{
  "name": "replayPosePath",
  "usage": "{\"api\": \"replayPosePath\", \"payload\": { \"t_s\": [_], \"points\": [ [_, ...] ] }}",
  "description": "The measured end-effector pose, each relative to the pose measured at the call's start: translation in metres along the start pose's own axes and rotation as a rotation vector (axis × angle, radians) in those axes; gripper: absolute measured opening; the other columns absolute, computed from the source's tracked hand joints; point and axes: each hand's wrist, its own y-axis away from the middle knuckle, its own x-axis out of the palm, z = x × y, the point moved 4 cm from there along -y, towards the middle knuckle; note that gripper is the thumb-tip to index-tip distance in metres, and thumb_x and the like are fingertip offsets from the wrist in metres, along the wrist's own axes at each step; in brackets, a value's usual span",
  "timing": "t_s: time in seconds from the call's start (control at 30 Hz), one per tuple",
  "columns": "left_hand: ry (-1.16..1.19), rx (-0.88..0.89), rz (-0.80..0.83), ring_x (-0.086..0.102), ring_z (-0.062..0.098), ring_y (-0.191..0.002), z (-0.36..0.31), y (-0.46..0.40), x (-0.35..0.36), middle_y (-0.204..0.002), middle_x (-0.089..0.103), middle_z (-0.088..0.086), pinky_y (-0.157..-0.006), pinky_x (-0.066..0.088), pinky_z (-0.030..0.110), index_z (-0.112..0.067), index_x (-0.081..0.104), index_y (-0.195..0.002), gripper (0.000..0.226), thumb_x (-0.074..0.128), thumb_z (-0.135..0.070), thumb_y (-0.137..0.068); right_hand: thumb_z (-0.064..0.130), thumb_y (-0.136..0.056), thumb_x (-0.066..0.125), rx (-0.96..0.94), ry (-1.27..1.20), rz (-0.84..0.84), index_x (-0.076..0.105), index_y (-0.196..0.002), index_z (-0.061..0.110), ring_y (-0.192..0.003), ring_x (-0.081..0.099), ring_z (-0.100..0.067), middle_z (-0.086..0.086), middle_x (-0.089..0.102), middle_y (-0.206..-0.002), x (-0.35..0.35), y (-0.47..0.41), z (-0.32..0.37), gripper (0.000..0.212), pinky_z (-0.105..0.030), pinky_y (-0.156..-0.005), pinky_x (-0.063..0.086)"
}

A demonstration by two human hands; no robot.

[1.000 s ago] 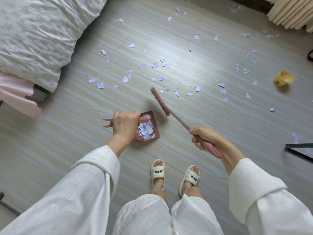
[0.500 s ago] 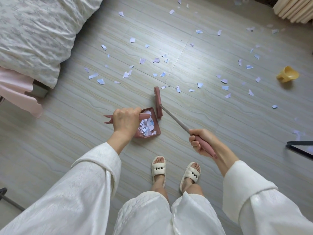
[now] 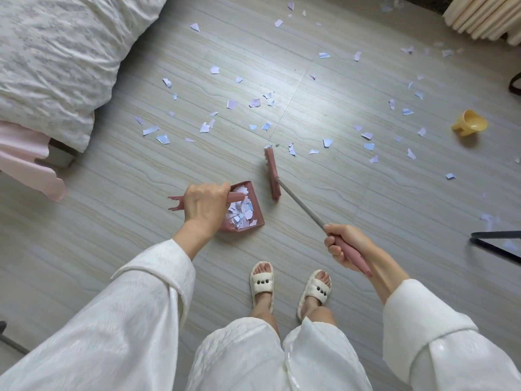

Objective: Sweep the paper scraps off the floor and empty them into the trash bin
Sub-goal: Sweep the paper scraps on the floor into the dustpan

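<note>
My left hand point(image 3: 205, 204) grips the handle of a pink dustpan point(image 3: 255, 211) that rests on the floor and holds a heap of white and blue paper scraps point(image 3: 242, 210). My right hand point(image 3: 342, 244) grips the pink end of a broom handle. The broom's pink head point(image 3: 272, 173) stands just right of the dustpan's mouth, a small gap apart. Several loose paper scraps point(image 3: 255, 103) lie scattered across the grey floor beyond the broom, left, middle and right. No trash bin is in view.
A bed with a white quilt point(image 3: 56, 60) and pink sheet fills the upper left. A yellow cup point(image 3: 470, 123) lies on the floor at right. Black metal legs point(image 3: 496, 241) enter from the right edge. A cream curtain point(image 3: 485, 18) hangs at top right. My slippered feet point(image 3: 287, 289) stand behind the dustpan.
The broom head swung from slanting ahead of the dustpan to lying alongside its right side, then shifted slightly right. My left hand and the dustpan stayed put.
</note>
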Motion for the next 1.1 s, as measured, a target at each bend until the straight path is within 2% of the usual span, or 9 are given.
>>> {"api": "replayPosePath", "payload": {
  "t_s": [0.1, 0.27, 0.43, 0.53, 0.6, 0.7, 0.8, 1.0, 1.1],
  "points": [
    [0.081, -0.001, 0.016, 0.060, 0.031, -0.061, 0.006, 0.000, 0.003, -0.066, 0.064, 0.013, -0.057, 0.033, 0.031, -0.007, 0.061, -0.076, 0.006, 0.064, -0.010, -0.079, 0.018, -0.099, 0.045, -0.003, -0.009, 0.012, 0.041, -0.076, 0.016, -0.026, 0.038, -0.005, 0.004, 0.045, -0.045, -0.007, 0.004, -0.002, 0.023, -0.009, -0.026, 0.028],
    [0.075, 0.032, -0.067, 0.052, 0.026, -0.034, 0.004, 0.009, -0.005, -0.042, 0.054, 0.011, -0.045, 0.032, 0.024, -0.007, 0.057, -0.054, 0.025, 0.082, -0.005, -0.056, 0.011, -0.095, 0.049, -0.114, 0.124, -0.076, 0.044, -0.074, 0.016, -0.027, 0.039, -0.008, -0.002, 0.045, -0.050, -0.003, 0.003, -0.003, 0.022, -0.011, -0.029, 0.030],
    [0.076, 0.025, 0.003, 0.062, 0.031, -0.059, -0.004, -0.001, 0.002, -0.063, 0.065, 0.014, -0.056, 0.033, 0.030, -0.008, 0.063, -0.074, 0.007, 0.065, -0.011, -0.080, 0.001, -0.093, 0.048, -0.181, 0.307, -0.139, 0.047, -0.082, 0.007, -0.024, 0.038, -0.011, -0.009, 0.043, -0.055, 0.002, -0.009, -0.003, 0.013, -0.012, -0.030, 0.031],
    [0.079, 0.068, -0.086, 0.056, 0.025, -0.041, -0.017, -0.007, -0.005, -0.046, 0.058, 0.010, -0.048, 0.034, 0.024, -0.010, 0.062, -0.059, 0.010, 0.065, -0.004, -0.066, 0.001, -0.094, 0.046, -0.135, 0.409, -0.099, 0.048, -0.087, 0.003, -0.024, 0.038, -0.010, -0.009, 0.043, -0.055, 0.013, -0.017, -0.001, 0.007, -0.012, -0.030, 0.032],
    [0.007, 0.102, -0.177, 0.050, 0.020, -0.032, -0.026, -0.010, -0.011, -0.037, 0.051, 0.003, -0.044, 0.032, 0.018, -0.014, 0.059, -0.050, 0.010, 0.065, -0.007, -0.054, 0.008, -0.097, 0.045, -0.038, 0.352, -0.007, 0.045, -0.080, 0.008, -0.024, 0.038, -0.007, -0.004, 0.045, -0.049, 0.018, -0.019, 0.009, 0.017, -0.011, -0.028, 0.029],
    [0.036, 0.080, -0.095, 0.060, 0.027, -0.051, -0.026, -0.013, 0.000, -0.055, 0.062, 0.010, -0.052, 0.034, 0.027, -0.011, 0.063, -0.067, 0.009, 0.059, -0.003, -0.069, 0.020, -0.100, 0.039, 0.107, 0.109, 0.135, 0.038, -0.074, 0.015, -0.025, 0.037, -0.003, 0.005, 0.043, -0.041, 0.014, -0.007, 0.031, 0.027, -0.010, -0.023, 0.027],
    [0.086, 0.066, -0.074, 0.063, 0.034, -0.069, -0.023, -0.016, 0.006, -0.073, 0.066, 0.016, -0.059, 0.033, 0.033, -0.009, 0.063, -0.084, 0.014, 0.050, -0.004, -0.080, 0.024, -0.100, 0.041, 0.067, 0.213, 0.102, 0.039, -0.077, 0.016, -0.025, 0.038, -0.004, 0.006, 0.045, -0.040, 0.001, 0.006, 0.034, 0.025, -0.010, -0.024, 0.026],
    [0.056, 0.040, -0.028, 0.063, 0.031, -0.076, -0.013, -0.017, 0.010, -0.080, 0.067, 0.013, -0.061, 0.029, 0.032, -0.012, 0.061, -0.088, 0.009, 0.053, -0.011, -0.084, 0.014, -0.096, 0.047, -0.095, 0.295, -0.014, 0.042, -0.075, 0.016, -0.026, 0.039, -0.008, -0.004, 0.045, -0.057, -0.002, 0.000, 0.017, 0.022, -0.010, -0.030, 0.029],
    [0.022, 0.054, 0.006, 0.062, 0.030, -0.079, -0.009, -0.014, 0.013, -0.084, 0.067, 0.011, -0.061, 0.029, 0.031, -0.013, 0.059, -0.091, 0.008, 0.053, -0.018, -0.089, 0.013, -0.097, 0.047, -0.082, 0.277, -0.048, 0.042, -0.074, 0.015, -0.024, 0.038, -0.007, -0.005, 0.043, -0.059, 0.001, -0.009, 0.009, 0.023, -0.007, -0.032, 0.029]
  ]
}}
